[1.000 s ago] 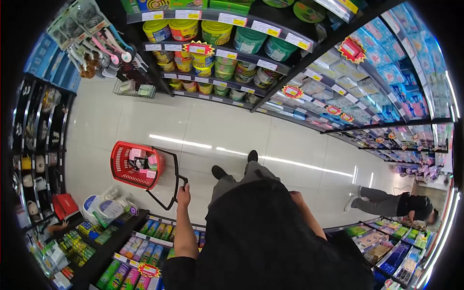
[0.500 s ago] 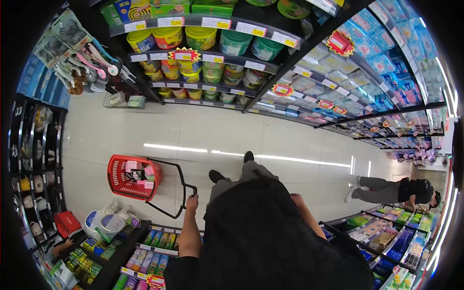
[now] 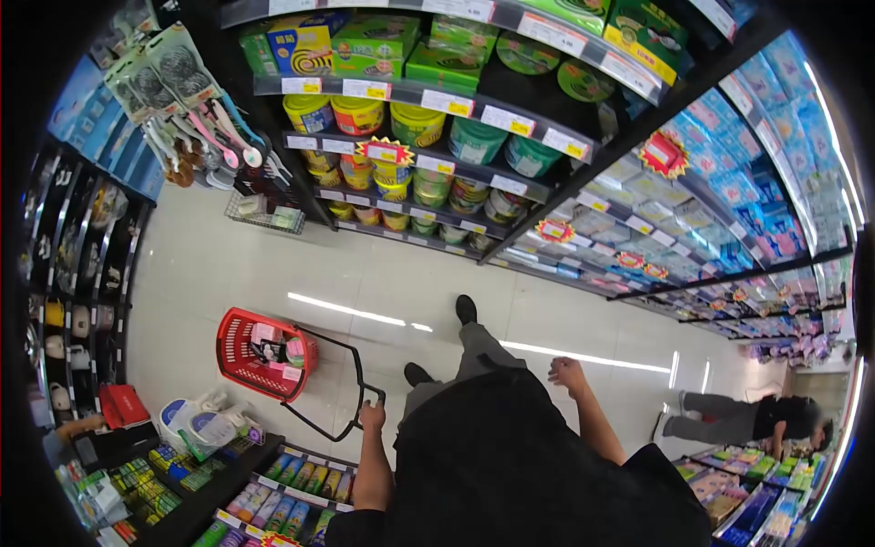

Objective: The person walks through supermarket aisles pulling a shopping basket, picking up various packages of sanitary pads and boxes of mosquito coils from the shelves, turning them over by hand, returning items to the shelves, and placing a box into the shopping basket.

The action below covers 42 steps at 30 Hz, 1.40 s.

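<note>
My left hand point(image 3: 372, 415) is wrapped around the black pull handle point(image 3: 356, 374) of a red shopping basket point(image 3: 239, 357). The basket is on the floor to my left and holds several small pink, white and dark packages point(image 3: 272, 351). My right hand point(image 3: 568, 374) hangs in the air in front of my right side, holding nothing, its fingers loosely bent and a little apart. It is nearest to my grey trouser leg, away from the shelves.
Ahead stand shelves of tubs point(image 3: 417, 123) and green boxes point(image 3: 374, 44); brushes point(image 3: 210, 132) hang at left. Spray cans point(image 3: 283, 506) stand behind the basket. Another person point(image 3: 729, 412) is at the right, and another person's arm point(image 3: 82, 427) reaches in at left near a red box point(image 3: 123, 406).
The view has shifted, bringing the shelves ahead lower in frame. My right hand has swung forward from beside my body, and one foot has stepped ahead. My left hand keeps the handle.
</note>
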### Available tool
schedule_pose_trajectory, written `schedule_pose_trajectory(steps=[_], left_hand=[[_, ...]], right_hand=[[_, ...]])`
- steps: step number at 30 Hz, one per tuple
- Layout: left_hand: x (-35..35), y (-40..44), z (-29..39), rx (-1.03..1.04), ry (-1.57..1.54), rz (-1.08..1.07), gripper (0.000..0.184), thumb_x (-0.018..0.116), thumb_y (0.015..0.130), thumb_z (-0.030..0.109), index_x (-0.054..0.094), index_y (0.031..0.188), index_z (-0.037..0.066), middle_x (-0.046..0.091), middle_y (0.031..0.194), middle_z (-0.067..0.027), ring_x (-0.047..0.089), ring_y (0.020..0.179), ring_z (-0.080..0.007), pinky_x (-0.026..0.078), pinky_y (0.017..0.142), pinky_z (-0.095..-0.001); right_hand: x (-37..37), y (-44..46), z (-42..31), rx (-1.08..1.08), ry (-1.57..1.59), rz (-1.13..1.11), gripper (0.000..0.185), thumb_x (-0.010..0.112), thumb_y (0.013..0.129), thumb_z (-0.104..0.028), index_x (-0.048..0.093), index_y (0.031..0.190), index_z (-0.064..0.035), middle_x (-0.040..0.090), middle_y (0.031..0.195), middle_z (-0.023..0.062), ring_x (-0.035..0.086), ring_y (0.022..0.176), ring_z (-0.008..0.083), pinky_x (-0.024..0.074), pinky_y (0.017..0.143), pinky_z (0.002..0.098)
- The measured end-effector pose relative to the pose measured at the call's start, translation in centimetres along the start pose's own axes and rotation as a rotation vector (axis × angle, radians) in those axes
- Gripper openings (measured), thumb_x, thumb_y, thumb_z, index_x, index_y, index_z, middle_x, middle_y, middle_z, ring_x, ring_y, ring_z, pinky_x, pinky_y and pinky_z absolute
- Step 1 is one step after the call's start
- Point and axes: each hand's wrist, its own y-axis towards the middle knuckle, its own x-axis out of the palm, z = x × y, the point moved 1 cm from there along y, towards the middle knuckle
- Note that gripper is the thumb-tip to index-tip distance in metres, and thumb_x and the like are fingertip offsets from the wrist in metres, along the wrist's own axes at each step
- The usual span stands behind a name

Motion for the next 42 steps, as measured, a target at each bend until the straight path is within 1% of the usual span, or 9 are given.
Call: schedule_pose_trajectory(steps=[2,9,18,20,22,23,30,34,42], left_hand=[[-0.4,-0.1,2.3,0.099,0.054,0.206,0.056,0.057,0.080,0.031,0.049,0.121,-0.006,0.052,0.114,-0.0332,0.051,0.110,-0.0407,0.041,0.092,-0.0441],[-2.0,0.2,22.0,0.425,-0.167,0.186,0.043,0.054,0.085,0.025,0.052,0.118,-0.002,0.059,0.108,-0.0244,0.059,0.100,-0.0339,0.046,0.086,-0.0381],[-2.1,-1.8,50.8,0.747,-0.400,0.136,0.037,0.053,0.088,0.019,0.052,0.118,-0.002,0.064,0.097,-0.0140,0.060,0.091,-0.0201,0.046,0.079,-0.0305],[-2.4,-2.2,53.8,0.768,-0.470,0.102,0.036,0.053,0.088,0.017,0.051,0.119,-0.002,0.063,0.098,-0.0128,0.060,0.091,-0.0186,0.046,0.079,-0.0293],[-3.5,-3.2,56.1,0.793,-0.524,0.073,0.036,0.053,0.089,0.016,0.050,0.120,-0.001,0.062,0.098,-0.0116,0.059,0.090,-0.0172,0.047,0.078,-0.0282],[-4.4,-3.8,57.1,0.841,-0.580,0.116,0.036,0.053,0.088,0.013,0.049,0.121,-0.001,0.061,0.097,-0.0105,0.058,0.090,-0.0156,0.046,0.077,-0.0272],[-12.4,-7.2,65.0,0.918,-0.583,0.479,0.045,0.054,0.087,0.016,0.043,0.126,-0.003,0.063,0.082,-0.0122,0.062,0.071,-0.0199,0.048,0.067,-0.0315],[-13.6,-6.5,68.2,0.826,-0.359,0.574,0.057,0.055,0.082,0.019,0.038,0.131,-0.004,0.061,0.078,-0.0130,0.062,0.072,-0.0201,0.047,0.066,-0.0314],[-12.8,-6.4,70.0,0.750,-0.443,0.672,0.057,0.056,0.080,0.020,0.038,0.128,-0.006,0.063,0.077,-0.0143,0.062,0.072,-0.0285,0.048,0.068,-0.0381]], right_hand=[[0.4,2.6,-5.9,-0.167,0.026,-0.005,0.030,0.051,0.086,-0.017,0.058,0.107,0.0026,0.063,0.081,0.0106,0.061,0.065,0.0168,0.0481,0.055,0.0271],[1.2,9.4,-26.8,-0.626,0.066,-0.156,0.034,0.050,0.088,-0.015,0.052,0.118,0.0017,0.063,0.085,0.0083,0.060,0.072,0.0136,0.0477,0.061,0.0249],[4.2,16.1,-42.1,-0.799,0.171,-0.125,0.037,0.058,0.087,-0.021,0.051,0.108,0.0093,0.063,0.081,0.0087,0.060,0.066,0.0143,0.0476,0.056,0.0271],[4.3,15.5,-42.5,-0.799,0.280,-0.161,0.026,0.059,0.086,-0.019,0.053,0.094,0.0054,0.062,0.073,0.0071,0.058,0.060,0.0118,0.0445,0.052,0.0242],[3.9,15.7,-42.0,-0.779,0.115,-0.198,0.026,0.059,0.085,-0.017,0.052,0.096,0.0058,0.062,0.072,0.0073,0.058,0.060,0.0116,0.0458,0.053,0.0235],[3.8,15.9,-41.6,-0.725,0.085,-0.278,0.049,0.057,0.086,-0.016,0.040,0.125,0.0085,0.061,0.085,0.0102,0.060,0.070,0.0144,0.0475,0.057,0.0246],[1.6,6.3,-44.8,-0.889,0.164,-0.619,0.032,0.054,0.089,-0.013,0.052,0.116,0.0038,0.062,0.087,0.0082,0.058,0.071,0.0102,0.0475,0.059,0.0228],[1.9,4.7,-51.9,-1.245,0.173,-0.210,0.030,0.055,0.089,-0.015,0.054,0.113,0.0021,0.062,0.084,0.0081,0.059,0.073,0.0117,0.0475,0.065,0.0260],[6.1,7.5,-60.7,-1.130,-0.179,0.054,0.050,0.062,0.083,-0.036,0.053,0.113,0.0022,0.059,0.076,0.0070,0.053,0.064,0.0183,0.0450,0.066,0.0308]])
